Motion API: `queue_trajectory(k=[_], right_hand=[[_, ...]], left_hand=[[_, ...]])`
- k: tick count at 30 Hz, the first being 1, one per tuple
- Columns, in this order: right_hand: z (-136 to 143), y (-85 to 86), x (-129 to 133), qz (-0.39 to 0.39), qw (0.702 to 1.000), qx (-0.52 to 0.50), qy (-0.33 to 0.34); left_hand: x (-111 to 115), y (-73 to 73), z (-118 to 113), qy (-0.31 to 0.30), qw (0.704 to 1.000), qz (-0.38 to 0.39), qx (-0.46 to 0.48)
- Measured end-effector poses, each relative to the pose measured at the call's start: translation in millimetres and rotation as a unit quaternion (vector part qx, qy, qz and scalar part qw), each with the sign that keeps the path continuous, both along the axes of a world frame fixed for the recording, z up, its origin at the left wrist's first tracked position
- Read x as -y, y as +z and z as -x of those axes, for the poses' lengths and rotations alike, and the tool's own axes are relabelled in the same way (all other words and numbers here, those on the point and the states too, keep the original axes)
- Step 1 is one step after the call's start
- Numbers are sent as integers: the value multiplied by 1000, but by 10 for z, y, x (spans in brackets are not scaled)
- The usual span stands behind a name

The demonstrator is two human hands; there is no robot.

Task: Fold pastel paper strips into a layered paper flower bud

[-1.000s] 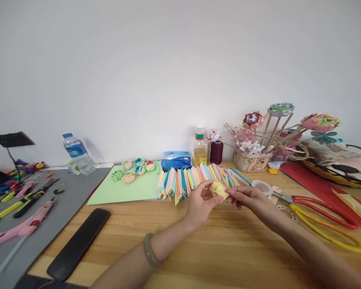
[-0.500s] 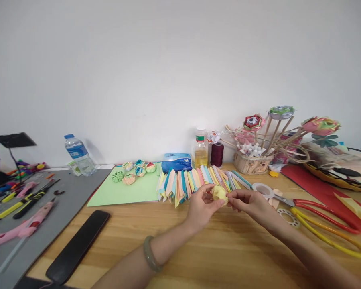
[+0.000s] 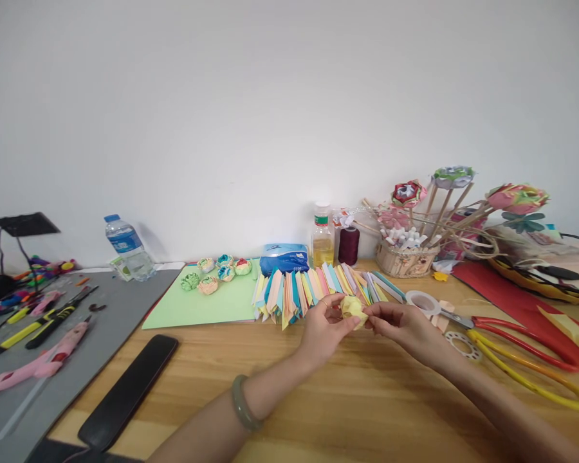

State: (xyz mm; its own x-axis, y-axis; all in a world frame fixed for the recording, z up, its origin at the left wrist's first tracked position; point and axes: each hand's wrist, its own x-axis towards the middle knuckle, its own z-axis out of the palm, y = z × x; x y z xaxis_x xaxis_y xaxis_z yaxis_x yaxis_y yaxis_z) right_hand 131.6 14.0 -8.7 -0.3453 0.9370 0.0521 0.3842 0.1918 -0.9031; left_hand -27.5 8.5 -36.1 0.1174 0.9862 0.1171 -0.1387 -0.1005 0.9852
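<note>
A small yellow paper flower [image 3: 351, 307] is held up over the wooden table, in front of a row of folded paper strips [image 3: 299, 289] in many colours. My left hand [image 3: 324, 331] grips it from the left, thumb in front and fingers behind. From the other side, my right hand [image 3: 405, 328] pinches the flower's right edge between thumb and forefinger; its fingertips partly hide that edge. Several finished paper flowers [image 3: 226, 273] rest on a light green sheet [image 3: 197, 314] to the left.
Large scissors [image 3: 521, 347] and a tape roll [image 3: 422, 302] lie right of my hands. Behind stand a glue bottle [image 3: 323, 238], a dark thread spool [image 3: 349, 245] and a basket [image 3: 405, 262] with stemmed paper flowers. At left are a black phone-like slab [image 3: 128, 392], a pink glue gun [image 3: 43, 363] and a water bottle [image 3: 129, 247].
Both hands keep their hold on the yellow paper flower, almost in the same place. The whole view has shifted very slightly; nothing was taken up or let go.
</note>
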Motion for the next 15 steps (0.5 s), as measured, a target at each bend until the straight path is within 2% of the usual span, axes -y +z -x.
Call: queue_trajectory(k=[5, 15], right_hand=[[-30, 50, 16, 28, 1000, -12, 9], [-68, 24, -41, 81, 994, -59, 52]], left_hand=[[-1, -2, 6, 7, 1000, 3, -9], [8, -9, 7, 2, 1000, -7, -13]])
